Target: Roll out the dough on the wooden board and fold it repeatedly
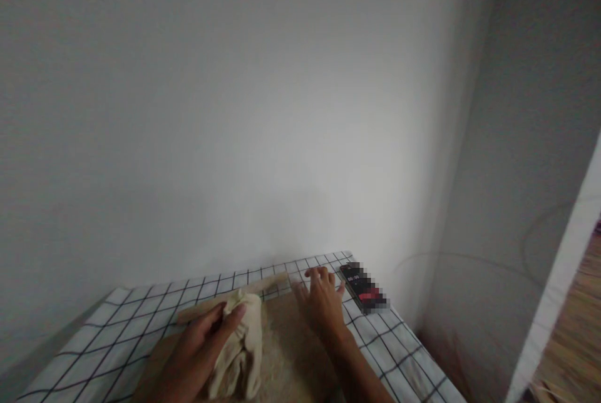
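Note:
My left hand [201, 343] is closed on a soft, pale cream piece of dough [248, 334], its thumb pressing on the top end. The dough hangs in loose folds over a brown wooden board [291, 340] dusted with pale specks. Above the board's right edge, my right hand [323, 300] holds nothing, with its fingers spread apart and slightly blurred. Behind both hands lies a light wooden rolling pin [271, 282], partly covered by the dough and left hand.
A phone [359, 287] showing 00:00 lies right of my right hand, partly pixelated. Beneath everything is a white checked tablecloth [126, 321]. A pale wall [282, 140] rises behind the table, with a darker wall at right. Wooden flooring [570, 328] shows at far right.

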